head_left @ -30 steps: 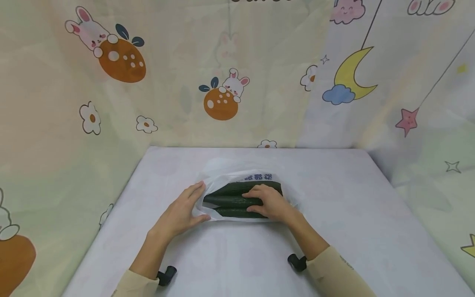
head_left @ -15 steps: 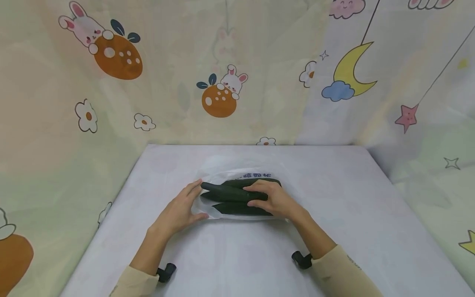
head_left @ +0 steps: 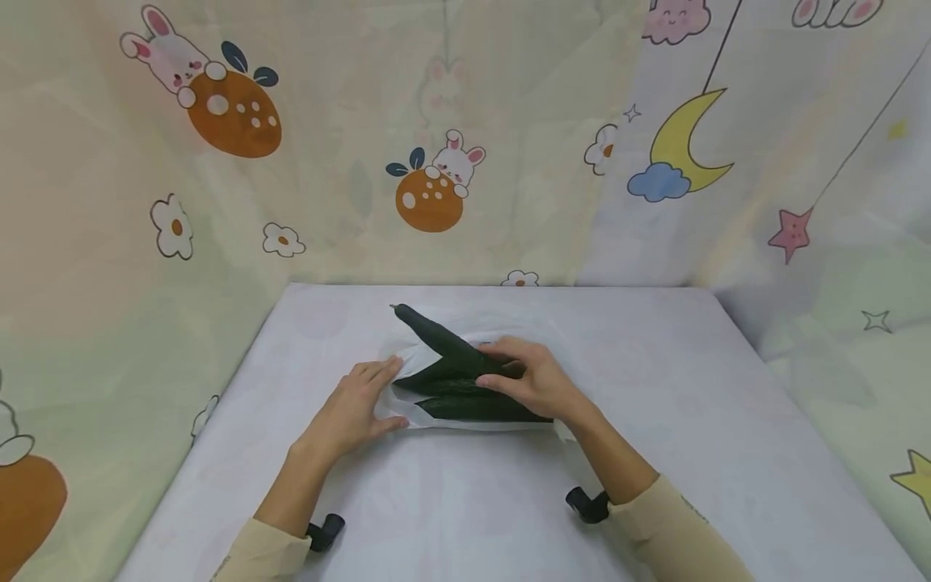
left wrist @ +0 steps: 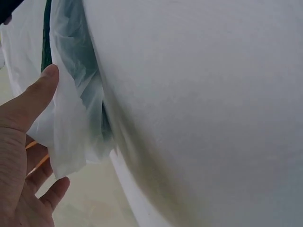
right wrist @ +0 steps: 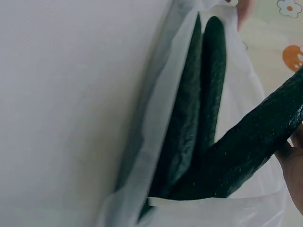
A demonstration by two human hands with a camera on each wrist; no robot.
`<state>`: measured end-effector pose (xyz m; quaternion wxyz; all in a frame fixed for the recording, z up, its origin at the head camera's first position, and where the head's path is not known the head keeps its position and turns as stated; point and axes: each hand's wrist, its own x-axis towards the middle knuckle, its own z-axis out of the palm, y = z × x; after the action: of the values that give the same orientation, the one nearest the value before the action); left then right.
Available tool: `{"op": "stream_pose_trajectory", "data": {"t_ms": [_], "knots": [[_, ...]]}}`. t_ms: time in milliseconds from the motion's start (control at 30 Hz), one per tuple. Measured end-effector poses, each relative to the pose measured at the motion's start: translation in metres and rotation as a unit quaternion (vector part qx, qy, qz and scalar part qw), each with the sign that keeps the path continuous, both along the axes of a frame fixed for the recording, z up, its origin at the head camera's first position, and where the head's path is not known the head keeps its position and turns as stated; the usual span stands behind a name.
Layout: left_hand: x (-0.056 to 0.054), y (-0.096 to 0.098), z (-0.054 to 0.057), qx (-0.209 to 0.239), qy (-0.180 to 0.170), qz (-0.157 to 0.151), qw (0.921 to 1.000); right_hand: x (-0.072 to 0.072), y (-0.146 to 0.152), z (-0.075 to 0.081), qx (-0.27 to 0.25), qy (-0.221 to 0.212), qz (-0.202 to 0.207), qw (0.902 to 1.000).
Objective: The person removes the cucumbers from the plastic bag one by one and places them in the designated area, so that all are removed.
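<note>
A white plastic bag (head_left: 465,426) lies on the table with its mouth spread, and dark green cucumbers (head_left: 480,409) lie side by side inside it. My right hand (head_left: 534,376) grips one cucumber (head_left: 434,334) round its right part. That cucumber is tilted, its stem end raised past the bag's far edge; its lower end dips among the others in the right wrist view. At the bag's left end, my left hand (head_left: 352,404) holds the mouth, thumb at the near edge and fingers at the far one. In the left wrist view, the bag (left wrist: 71,123) passes between thumb and fingers.
The white-covered table (head_left: 451,501) reaches back to a patterned cloth backdrop (head_left: 334,145) with rabbits, oranges and a moon. Cloth also hangs at the left and right sides. A black wrist camera (head_left: 325,533) sits by the left cuff, another (head_left: 586,505) by the right.
The right hand has taken hold of a cucumber and lifted its left end, which now swings up and away toward the back. The left hand has stayed at the bag's left end.
</note>
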<state>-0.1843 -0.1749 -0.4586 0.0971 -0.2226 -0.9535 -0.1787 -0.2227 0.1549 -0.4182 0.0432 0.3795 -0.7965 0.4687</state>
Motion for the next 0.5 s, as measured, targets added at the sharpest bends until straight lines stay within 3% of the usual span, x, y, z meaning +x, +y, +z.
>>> {"op": "stream_pose_trajectory", "data": {"t_ms": [133, 267, 500], "knots": [[-0.001, 0.002, 0.005, -0.019, -0.011, 0.006, 0.9997, 0.003, 0.002, 0.013, -0.016, 0.0, -0.002, 0.9999], [-0.002, 0.003, 0.01, -0.024, -0.043, 0.011, 0.9987, 0.005, 0.005, 0.024, -0.025, -0.004, -0.004, 0.9997], [-0.003, 0.003, 0.012, -0.03, -0.076, 0.015, 0.9965, 0.007, 0.013, 0.037, -0.017, -0.033, -0.038, 0.9986]]}}
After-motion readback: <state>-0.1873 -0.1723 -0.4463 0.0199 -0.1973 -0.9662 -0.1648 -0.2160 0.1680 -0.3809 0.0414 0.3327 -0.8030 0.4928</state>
